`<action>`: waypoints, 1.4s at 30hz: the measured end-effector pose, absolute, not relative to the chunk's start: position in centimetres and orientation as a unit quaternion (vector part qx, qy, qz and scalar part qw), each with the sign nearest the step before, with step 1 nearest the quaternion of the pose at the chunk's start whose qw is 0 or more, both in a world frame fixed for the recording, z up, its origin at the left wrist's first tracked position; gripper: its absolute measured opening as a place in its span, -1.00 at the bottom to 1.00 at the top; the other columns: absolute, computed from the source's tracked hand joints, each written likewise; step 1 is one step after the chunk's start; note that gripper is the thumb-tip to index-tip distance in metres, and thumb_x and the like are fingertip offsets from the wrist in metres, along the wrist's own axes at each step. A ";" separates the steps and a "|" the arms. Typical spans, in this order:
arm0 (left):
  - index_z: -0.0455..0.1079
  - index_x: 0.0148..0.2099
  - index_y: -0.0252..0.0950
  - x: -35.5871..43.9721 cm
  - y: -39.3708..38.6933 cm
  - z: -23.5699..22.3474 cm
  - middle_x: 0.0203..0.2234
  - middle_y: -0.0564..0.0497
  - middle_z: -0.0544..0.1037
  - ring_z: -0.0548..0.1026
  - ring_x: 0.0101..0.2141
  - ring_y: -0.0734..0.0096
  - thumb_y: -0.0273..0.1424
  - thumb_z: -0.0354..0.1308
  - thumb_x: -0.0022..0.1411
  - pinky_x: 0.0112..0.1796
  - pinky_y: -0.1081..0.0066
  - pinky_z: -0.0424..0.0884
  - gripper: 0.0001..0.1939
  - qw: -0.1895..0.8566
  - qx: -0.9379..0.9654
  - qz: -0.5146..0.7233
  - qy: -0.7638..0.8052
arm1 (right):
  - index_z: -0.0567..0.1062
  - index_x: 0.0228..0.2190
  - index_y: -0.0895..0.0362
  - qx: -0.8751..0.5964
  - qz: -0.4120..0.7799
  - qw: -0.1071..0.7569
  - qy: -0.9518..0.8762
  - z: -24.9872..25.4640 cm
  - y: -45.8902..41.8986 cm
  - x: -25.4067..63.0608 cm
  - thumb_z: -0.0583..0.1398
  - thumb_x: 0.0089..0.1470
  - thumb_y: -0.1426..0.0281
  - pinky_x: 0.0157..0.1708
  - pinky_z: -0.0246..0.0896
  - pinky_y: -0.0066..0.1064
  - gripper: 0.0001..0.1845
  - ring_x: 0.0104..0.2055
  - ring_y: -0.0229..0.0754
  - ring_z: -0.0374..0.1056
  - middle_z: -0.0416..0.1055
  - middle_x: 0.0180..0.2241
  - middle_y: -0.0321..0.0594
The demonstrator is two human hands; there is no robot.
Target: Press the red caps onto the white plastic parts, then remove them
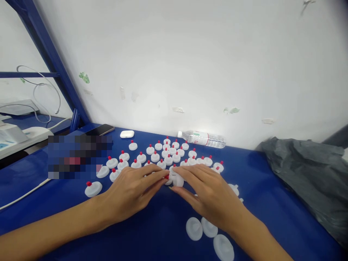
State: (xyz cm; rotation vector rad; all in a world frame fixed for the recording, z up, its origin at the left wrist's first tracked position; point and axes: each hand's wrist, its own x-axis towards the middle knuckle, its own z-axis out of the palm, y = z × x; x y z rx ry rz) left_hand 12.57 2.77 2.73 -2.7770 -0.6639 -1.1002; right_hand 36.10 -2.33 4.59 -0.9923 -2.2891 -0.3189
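Observation:
Both my hands meet at the middle of a blue table (272, 217). My left hand (133, 194) pinches a small red plug at its fingertips. My right hand (209, 194) grips a white round cap (177, 180), and the two pieces touch between the hands. Behind the fingers lie several white caps with red plugs (168, 154). Three plain white caps (202, 229) without plugs lie by my right wrist.
A clear plastic water bottle (203, 139) lies on its side against the white wall. A white earbud case (127, 134) and a dark phone (100, 129) sit at the back left. A grey plastic bag (310, 174) fills the right. A white cable (24, 195) runs along the left.

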 end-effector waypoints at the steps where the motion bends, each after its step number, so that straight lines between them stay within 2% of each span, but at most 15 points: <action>1: 0.41 0.09 -0.23 12.5 2.9 2.6 -0.19 0.01 0.65 0.65 -0.34 0.40 -0.53 0.14 0.43 -0.41 0.46 0.48 -0.77 0.033 -0.908 -0.355 -0.219 | 0.47 0.04 0.27 -0.370 -0.135 0.313 -0.864 4.6 -2.4 36.0 0.18 0.37 0.32 -0.09 0.46 -0.17 -0.68 -0.13 -0.04 0.53 0.60 -0.12 -0.04; 4: 0.41 0.04 -0.25 12.5 3.2 2.3 -0.24 0.01 0.62 0.61 -0.36 0.42 -0.56 0.09 0.44 -0.41 0.48 0.45 -0.80 0.001 -0.910 -0.355 -0.212 | 0.48 0.05 0.32 -0.352 -0.165 0.320 -0.864 4.5 -2.4 35.6 0.18 0.38 0.33 -0.11 0.47 -0.19 -0.66 -0.15 -0.04 0.54 0.61 -0.13 -0.03; 9: 0.42 -0.08 -0.29 12.6 3.0 2.3 -0.39 0.04 0.51 0.48 -0.48 0.51 -0.65 -0.04 0.40 -0.45 0.52 0.41 -0.74 -0.071 -0.911 -0.350 -0.208 | 0.49 0.04 0.38 -0.334 -0.180 0.321 -0.868 4.2 -2.7 35.2 0.18 0.37 0.39 -0.11 0.49 -0.21 -0.67 -0.16 -0.06 0.55 0.62 -0.16 -0.03; 15: 0.45 -0.20 -0.28 12.8 2.6 2.7 -0.48 0.09 0.46 0.40 -0.54 0.53 -0.68 -0.05 0.32 -0.51 0.52 0.30 -0.71 -0.087 -0.911 -0.335 -0.225 | 0.51 0.02 0.38 -0.326 -0.207 0.314 -0.867 3.9 -2.8 34.8 0.16 0.39 0.40 -0.12 0.51 -0.23 -0.70 -0.16 -0.10 0.55 0.63 -0.16 -0.03; 20: 0.46 -0.27 -0.29 13.4 1.9 3.5 -0.54 0.10 0.47 0.39 -0.56 0.55 -0.67 -0.04 0.31 -0.49 0.55 0.31 -0.71 -0.115 -0.897 -0.350 -0.245 | 0.52 0.02 0.38 -0.321 -0.245 0.301 -0.864 4.0 -2.8 34.7 0.18 0.37 0.46 -0.12 0.50 -0.22 -0.72 -0.15 -0.07 0.56 0.63 -0.15 -0.01; 25: 0.41 -0.40 -0.28 13.6 1.4 3.9 -0.60 0.12 0.42 0.36 -0.60 0.55 -0.62 -0.05 0.31 -0.55 0.54 0.24 -0.70 -0.144 -0.889 -0.347 -0.261 | 0.53 0.00 0.36 -0.308 -0.251 0.297 -0.868 4.0 -2.9 34.6 0.17 0.37 0.47 -0.11 0.50 -0.26 -0.74 -0.14 -0.09 0.55 0.62 -0.16 0.00; 30: 0.39 -0.39 -0.27 13.4 1.5 3.7 -0.60 0.13 0.42 0.37 -0.59 0.55 -0.59 -0.03 0.36 -0.53 0.53 0.25 -0.71 -0.153 -0.889 -0.340 -0.268 | 0.52 0.00 0.34 -0.308 -0.240 0.296 -0.872 4.1 -2.7 34.6 0.13 0.40 0.45 -0.11 0.49 -0.25 -0.73 -0.13 -0.09 0.54 0.62 -0.14 -0.02; 35: 0.46 -0.13 -0.26 13.2 1.8 3.2 -0.46 0.09 0.52 0.46 -0.52 0.51 -0.53 0.06 0.42 -0.47 0.49 0.32 -0.85 -0.104 -0.904 -0.342 -0.235 | 0.52 -0.04 0.25 -0.337 -0.154 0.299 -0.880 4.5 -2.5 35.0 0.12 0.35 0.53 -0.04 0.49 -0.21 -0.78 -0.08 -0.08 0.53 0.60 -0.13 -0.05; 38: 0.44 -0.04 -0.26 12.9 1.8 3.3 -0.45 0.08 0.53 0.45 -0.54 0.51 -0.57 0.06 0.40 -0.52 0.47 0.26 -0.81 -0.053 -0.911 -0.356 -0.201 | 0.52 -0.10 0.17 -0.345 -0.129 0.326 -0.870 5.0 -2.1 36.2 0.13 0.33 0.51 -0.07 0.49 -0.21 -0.82 -0.11 -0.10 0.53 0.60 -0.15 -0.09; 42: 0.43 -0.15 -0.27 12.6 1.9 3.5 -0.48 0.08 0.52 0.44 -0.57 0.51 -0.61 0.05 0.36 -0.54 0.44 0.24 -0.82 -0.043 -0.913 -0.361 -0.185 | 0.52 -0.16 0.11 -0.421 -0.161 0.335 -0.828 5.9 -1.1 39.2 0.17 0.32 0.47 0.00 0.41 -0.10 -0.87 -0.02 -0.03 0.49 0.57 -0.06 -0.07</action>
